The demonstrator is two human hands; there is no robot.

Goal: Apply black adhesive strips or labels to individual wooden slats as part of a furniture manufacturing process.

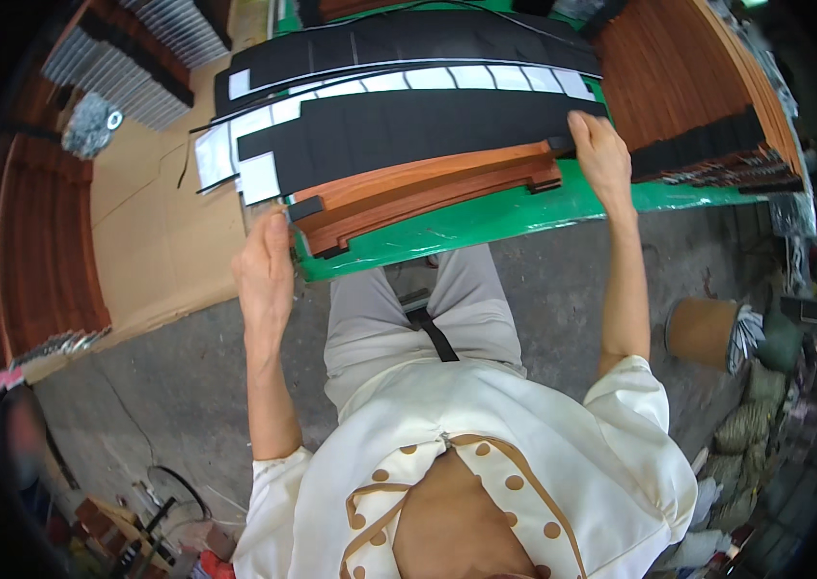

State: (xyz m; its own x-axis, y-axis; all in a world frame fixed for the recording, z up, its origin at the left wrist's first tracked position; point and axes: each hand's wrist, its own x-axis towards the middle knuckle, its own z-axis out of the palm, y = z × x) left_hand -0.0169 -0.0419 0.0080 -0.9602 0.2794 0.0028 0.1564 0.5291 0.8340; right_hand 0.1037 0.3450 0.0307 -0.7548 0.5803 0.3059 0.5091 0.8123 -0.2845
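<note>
On the green-covered table edge lies a short stack of reddish-brown wooden slats (428,183) with black end pieces. My left hand (266,256) is closed at the stack's left end, its fingertips close to a black end piece (306,207). At the opposite end my right hand (603,159) is curled closed beside the other black end piece. What either hand pinches is hidden by the fingers. Just beyond the slats lies a long black sheet (428,135) with a white square (259,178) at its left end. Farther back are white panels (428,79) and another black sheet (408,39).
Tall stacks of brown slats stand at the right (669,77) and at the left (47,241). Cardboard (148,212) covers the left table, with a clear plastic-wrapped roll (90,125) on it. A brown bin (703,331) stands on the floor to the right.
</note>
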